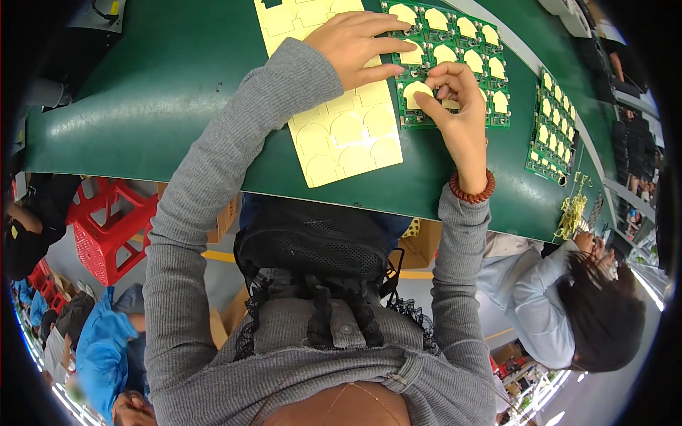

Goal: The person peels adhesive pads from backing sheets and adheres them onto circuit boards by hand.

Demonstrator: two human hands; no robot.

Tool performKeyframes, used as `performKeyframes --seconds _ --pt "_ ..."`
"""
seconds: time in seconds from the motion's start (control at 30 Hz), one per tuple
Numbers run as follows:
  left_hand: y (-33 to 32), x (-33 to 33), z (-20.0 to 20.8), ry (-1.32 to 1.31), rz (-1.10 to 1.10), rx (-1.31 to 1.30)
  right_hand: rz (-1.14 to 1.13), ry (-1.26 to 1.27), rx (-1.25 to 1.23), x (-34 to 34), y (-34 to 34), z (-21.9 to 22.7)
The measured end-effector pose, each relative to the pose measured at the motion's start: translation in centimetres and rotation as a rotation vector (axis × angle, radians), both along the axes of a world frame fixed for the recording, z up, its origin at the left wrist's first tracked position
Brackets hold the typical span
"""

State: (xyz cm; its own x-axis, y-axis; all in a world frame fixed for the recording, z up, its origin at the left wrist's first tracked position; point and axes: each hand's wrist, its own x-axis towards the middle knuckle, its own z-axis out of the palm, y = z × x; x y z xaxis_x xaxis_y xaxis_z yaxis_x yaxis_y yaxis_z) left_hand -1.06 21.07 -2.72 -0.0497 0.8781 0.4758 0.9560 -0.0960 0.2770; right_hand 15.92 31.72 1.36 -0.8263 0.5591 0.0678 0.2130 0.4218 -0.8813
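Note:
A panel of green circuit boards (437,55) lies on the green table, with arch-shaped pale yellow stickers (445,53) in rows on it. My left hand (359,48) reaches over the panel's left edge, fingers spread, fingertips on or just above its left column. At the panel's front row, my right hand (458,106) has curled fingers, with a gap between thumb and index finger. Its thumb tip touches or hovers over the right side of a yellow sticker (414,94). Under my left wrist lies a yellow sticker sheet (348,142) with die-cut arch outlines, partly hidden.
A second board panel (550,128) with yellow stickers lies to the right on the green table (163,128). A tangle of yellowish strips (571,213) sits near the right front edge. A person in a light top (533,305) is close at right; red stools (110,227) stand at left.

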Motion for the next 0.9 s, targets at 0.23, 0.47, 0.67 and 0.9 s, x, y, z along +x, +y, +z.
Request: performKeyframes --seconds 0.23,0.47,0.67,0.9 --pt "0.0 0.2 0.0 -0.009 -0.002 -0.022 0.044 0.034 0.202 0.1 -0.3 0.0" --pt "0.0 0.2 0.0 -0.016 0.001 -0.013 0.007 -0.023 0.309 0.2 0.0 0.4" --pt "-0.3 0.0 0.2 -0.028 -0.011 0.002 0.054 -0.019 0.372 -0.2 -0.7 0.9" --pt "-0.1 -0.4 1.4 -0.096 -0.097 0.024 0.048 -0.067 0.738 -0.3 -0.9 0.7"
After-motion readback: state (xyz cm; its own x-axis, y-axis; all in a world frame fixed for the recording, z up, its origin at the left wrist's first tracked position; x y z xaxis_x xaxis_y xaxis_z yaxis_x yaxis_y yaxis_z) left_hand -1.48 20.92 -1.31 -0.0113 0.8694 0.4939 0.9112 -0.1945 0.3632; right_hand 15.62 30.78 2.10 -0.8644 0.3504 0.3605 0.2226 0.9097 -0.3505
